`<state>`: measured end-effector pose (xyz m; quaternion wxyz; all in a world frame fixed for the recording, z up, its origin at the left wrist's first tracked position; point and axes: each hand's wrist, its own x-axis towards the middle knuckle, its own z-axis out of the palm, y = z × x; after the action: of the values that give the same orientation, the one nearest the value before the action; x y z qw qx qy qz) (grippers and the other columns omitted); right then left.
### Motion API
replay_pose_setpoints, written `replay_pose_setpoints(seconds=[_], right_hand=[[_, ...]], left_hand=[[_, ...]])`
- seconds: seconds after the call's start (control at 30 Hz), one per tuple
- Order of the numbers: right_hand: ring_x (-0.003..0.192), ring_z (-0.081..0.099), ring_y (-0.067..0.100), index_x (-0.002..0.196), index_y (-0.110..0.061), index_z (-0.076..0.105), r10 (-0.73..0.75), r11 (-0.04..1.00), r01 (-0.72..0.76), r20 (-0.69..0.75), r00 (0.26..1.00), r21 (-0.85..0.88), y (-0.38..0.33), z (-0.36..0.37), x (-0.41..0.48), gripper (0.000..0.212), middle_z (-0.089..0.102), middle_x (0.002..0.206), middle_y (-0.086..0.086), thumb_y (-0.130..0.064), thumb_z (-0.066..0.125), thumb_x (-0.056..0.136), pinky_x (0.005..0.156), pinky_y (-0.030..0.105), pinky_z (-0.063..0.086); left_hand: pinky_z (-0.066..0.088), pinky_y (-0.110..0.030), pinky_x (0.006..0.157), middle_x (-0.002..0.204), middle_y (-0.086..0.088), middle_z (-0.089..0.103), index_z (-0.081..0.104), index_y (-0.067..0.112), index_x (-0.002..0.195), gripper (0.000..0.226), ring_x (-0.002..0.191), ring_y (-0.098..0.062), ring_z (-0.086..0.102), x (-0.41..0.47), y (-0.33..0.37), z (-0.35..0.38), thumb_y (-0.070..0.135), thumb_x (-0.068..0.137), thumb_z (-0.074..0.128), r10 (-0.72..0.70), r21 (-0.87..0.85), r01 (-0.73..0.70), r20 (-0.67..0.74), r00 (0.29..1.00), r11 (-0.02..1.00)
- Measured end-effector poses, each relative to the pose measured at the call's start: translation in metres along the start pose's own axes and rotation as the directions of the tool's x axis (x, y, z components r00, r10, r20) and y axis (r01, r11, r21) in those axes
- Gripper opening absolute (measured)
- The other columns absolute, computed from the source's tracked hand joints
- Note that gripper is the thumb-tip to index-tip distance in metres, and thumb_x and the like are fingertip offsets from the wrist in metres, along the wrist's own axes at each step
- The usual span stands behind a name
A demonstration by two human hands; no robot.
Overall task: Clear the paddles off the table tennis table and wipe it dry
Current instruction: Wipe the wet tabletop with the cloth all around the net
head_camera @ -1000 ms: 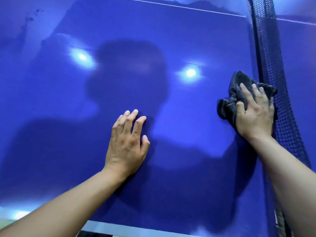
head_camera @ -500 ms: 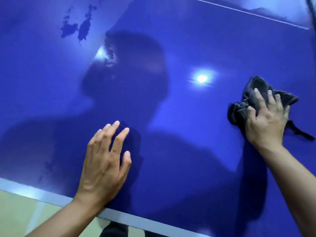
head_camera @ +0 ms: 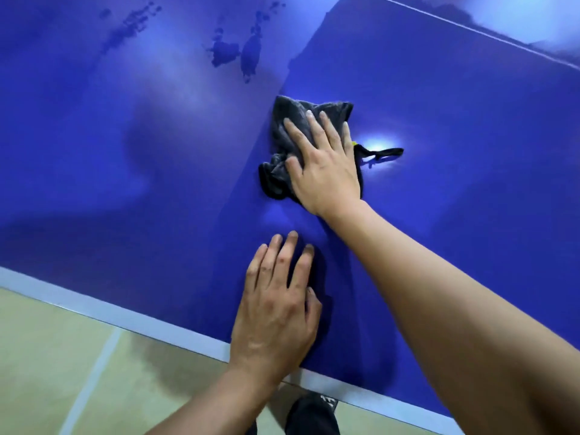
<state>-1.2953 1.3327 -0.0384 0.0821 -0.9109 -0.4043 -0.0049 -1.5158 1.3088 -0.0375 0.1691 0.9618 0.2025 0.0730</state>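
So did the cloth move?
Yes. The right hand has slid the dark cloth left across the table tennis table, much nearer the wet patches.

The glossy blue surface fills most of the view, and its pale edge band runs slantwise from the left side down toward the lower right. Below that band lies a pale greenish-beige floor, crossed by a lighter stripe that runs up to the band, with a soft dark shadow just beside the band. Well above the band a small bright lamp reflection glows on the blue, a broad hazy glare spreads farther up, and a thin white line crosses the far corner
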Motion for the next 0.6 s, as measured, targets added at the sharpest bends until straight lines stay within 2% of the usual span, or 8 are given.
replay_pose_setpoints(seconds=[0.23,0.33,0.43,0.5,0.6], right_hand=[[0.158,0.006,0.019,0.160,-0.039,0.027,0.010,0.999,-0.011,0.044,0.999,0.038,-0.003,-0.004,-0.001,0.059,0.018,0.171,0.000,-0.044,0.038,0.103,0.127,0.048,-0.004],[0.158,0.006,0.018,0.159,-0.042,0.028,-0.143,0.986,0.134,0.089,0.986,0.097,0.010,-0.010,-0.017,0.058,0.017,0.171,-0.003,-0.042,0.040,0.103,0.127,0.047,-0.004],[0.158,0.010,0.016,0.159,-0.042,0.030,-0.340,0.938,0.329,0.100,0.935,0.113,0.047,-0.018,-0.050,0.058,0.021,0.170,-0.007,-0.039,0.041,0.102,0.127,0.046,0.001],[0.158,0.012,0.016,0.158,-0.041,0.032,-0.315,0.945,0.305,0.075,0.946,0.118,0.082,-0.024,-0.076,0.057,0.023,0.169,-0.007,-0.037,0.042,0.102,0.127,0.046,0.003],[0.157,0.014,0.015,0.157,-0.041,0.035,-0.143,0.983,0.139,0.026,0.989,0.117,0.137,-0.033,-0.120,0.056,0.026,0.168,-0.008,-0.035,0.044,0.102,0.128,0.045,0.003]], left_hand=[[0.027,-0.048,0.120,0.156,-0.011,0.040,0.051,0.011,0.143,0.055,0.146,-0.030,0.034,-0.001,0.000,-0.004,0.026,0.091,0.048,-0.004,-0.010,0.004,0.018,1.000,1.000],[0.030,-0.049,0.119,0.154,-0.011,0.043,0.050,0.007,0.144,0.057,0.146,-0.032,0.036,0.000,0.001,-0.005,0.021,0.089,0.051,0.001,-0.022,-0.002,-0.016,1.000,1.000],[0.032,-0.050,0.117,0.154,-0.011,0.043,0.049,0.006,0.144,0.057,0.146,-0.032,0.036,-0.004,0.013,0.003,0.017,0.088,0.050,0.160,0.015,-0.160,-0.039,0.986,0.987],[0.032,-0.049,0.117,0.154,-0.012,0.044,0.053,0.006,0.142,0.055,0.145,-0.033,0.037,-0.006,0.039,0.014,0.018,0.089,0.049,0.269,0.026,-0.268,-0.024,0.963,0.963],[0.031,-0.048,0.118,0.154,-0.013,0.043,0.054,0.007,0.141,0.053,0.144,-0.034,0.038,-0.012,0.096,0.032,0.020,0.090,0.049,0.306,0.000,-0.306,0.010,0.952,0.952]])
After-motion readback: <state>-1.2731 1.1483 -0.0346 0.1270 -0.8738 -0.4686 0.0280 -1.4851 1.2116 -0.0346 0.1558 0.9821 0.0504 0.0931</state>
